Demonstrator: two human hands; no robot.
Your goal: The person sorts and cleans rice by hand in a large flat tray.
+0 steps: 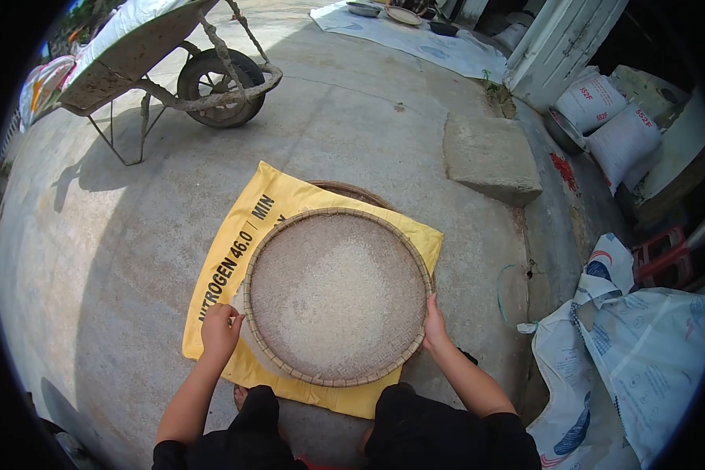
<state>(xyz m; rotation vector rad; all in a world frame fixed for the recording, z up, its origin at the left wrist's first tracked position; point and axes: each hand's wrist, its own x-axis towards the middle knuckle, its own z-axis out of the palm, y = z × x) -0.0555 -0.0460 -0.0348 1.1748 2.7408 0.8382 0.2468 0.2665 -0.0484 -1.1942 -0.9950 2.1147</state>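
A round woven tray with a bamboo rim holds a spread of pale grains, thickest at the middle. At its right rim, my right hand grips the edge, the thumb along the outside. My left hand is beside the left rim, its fingers pressed together in a pinch; whatever is between them is too small to make out. Under the tray lies a yellow sack with black lettering. Part of another round basket shows behind the sack's upper edge.
A wheelbarrow stands at the upper left. A concrete block sits right of centre. White sacks and a metal basin are at the upper right, more sacks at the lower right. A sheet with basins lies at the back.
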